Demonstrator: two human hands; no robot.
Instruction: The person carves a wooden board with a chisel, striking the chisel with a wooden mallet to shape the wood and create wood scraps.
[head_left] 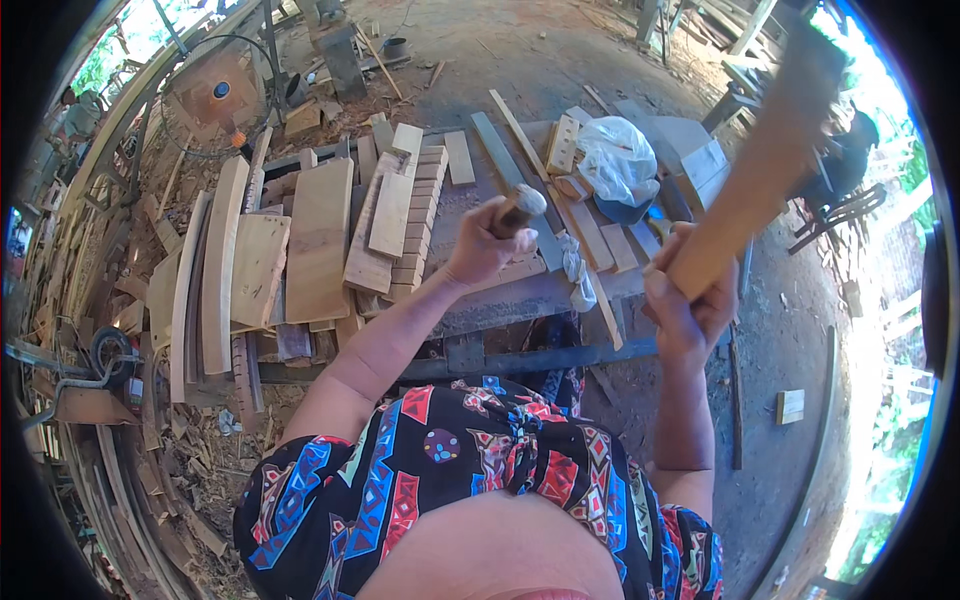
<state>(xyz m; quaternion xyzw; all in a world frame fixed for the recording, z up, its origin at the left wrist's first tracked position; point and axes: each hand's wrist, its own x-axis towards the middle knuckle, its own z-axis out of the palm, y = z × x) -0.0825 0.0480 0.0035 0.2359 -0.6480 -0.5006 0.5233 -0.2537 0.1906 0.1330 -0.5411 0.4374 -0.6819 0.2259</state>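
My left hand [480, 240] grips a short brown wooden piece [520, 210] with a pale, worn top, perhaps a tool handle, held upright above the workbench. My right hand [690, 290] is closed round a long, flat wooden board [750, 170], raised and tilted up to the right, its upper end blurred. Under and between my hands lie narrow strips [590, 240], small blocks [562, 145], a white plastic bag [615, 155] and a crumpled pale cloth [577, 275] on the bench [460, 318].
Stacked boards and blocks [320, 235] cover the bench's left side. A round wire-guarded machine [220, 90], possibly a fan, stands at back left. Scrap wood and shavings [210, 470] litter the floor at left. A dark machine [850, 160] stands at right; a small block [790, 405] lies on the floor.
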